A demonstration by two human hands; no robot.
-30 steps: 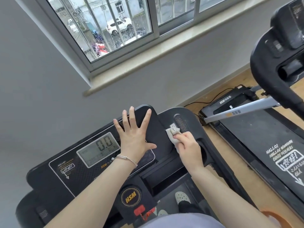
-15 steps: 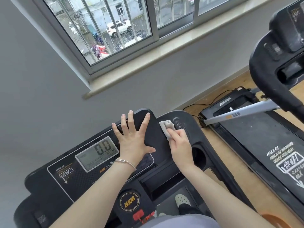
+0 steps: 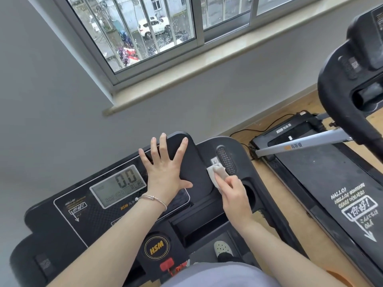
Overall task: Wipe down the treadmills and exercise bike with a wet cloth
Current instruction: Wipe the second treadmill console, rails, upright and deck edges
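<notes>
The person stands at the near treadmill's console [image 3: 93, 220], and its grey display [image 3: 118, 186], reading 0.0, is the handiest mark to place things by.

Just right of the display, the left hand [image 3: 165, 175] lies flat on a raised black panel [image 3: 192, 162]. Its fingers are spread and straight, so the grip is open and holds nothing. A thin bracelet [image 3: 153, 198] circles that wrist, near the display's lower right corner.

Further right of the display, the right hand [image 3: 234, 195] has its grip closed round a small white cloth [image 3: 215, 172]. The fingers curl over the cloth and press it onto the console. The cloth touches the near left edge of an oval speaker grille [image 3: 226, 160], which lies right of the display and a little farther from the person. Right of the display again, past that hand, a round cup holder [image 3: 249, 193] is sunk into the console, partly hidden by the knuckles.

Nearer the person than the display sits a round HSM badge [image 3: 156, 248], with a red key [image 3: 166, 264] just below it. A pale shoe [image 3: 222, 247] shows down low, below and right of the display.

Well to the right of the display stands a second treadmill [image 3: 310, 183], its black belt printed with white lettering and a grey bar [image 3: 300, 145] slanting across it. Up beyond the display are a window [image 3: 145, 27] with wet glass and a pale sill [image 3: 186, 75].
</notes>
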